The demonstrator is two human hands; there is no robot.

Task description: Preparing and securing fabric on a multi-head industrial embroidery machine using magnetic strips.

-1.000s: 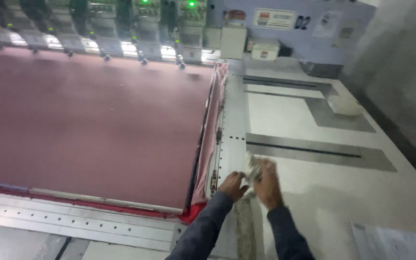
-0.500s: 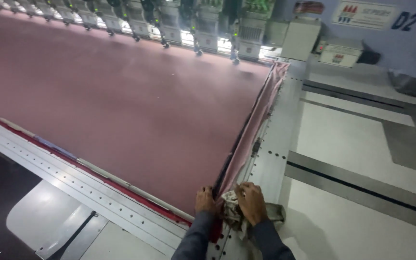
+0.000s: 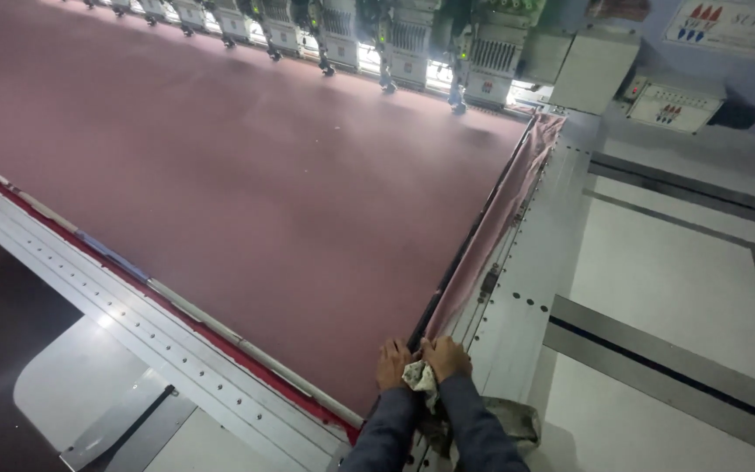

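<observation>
Pale crumpled rag (image 3: 419, 378) sits bunched between both hands at the near right corner of the frame, pressed where the cloth edge meets the rail. Left hand (image 3: 392, 364) lies knuckles-up, fingers curled down onto the maroon fabric (image 3: 246, 183) beside the rag; right hand (image 3: 447, 357) is closed over the rag's top. The grip looks meant to pin the corner flat. Fabric is matte, smooth, stretched taut; its loose right edge (image 3: 504, 218) hangs folded along the perforated white metal rail (image 3: 526, 288). Row of embroidery heads (image 3: 412, 44) stands along the far side.
</observation>
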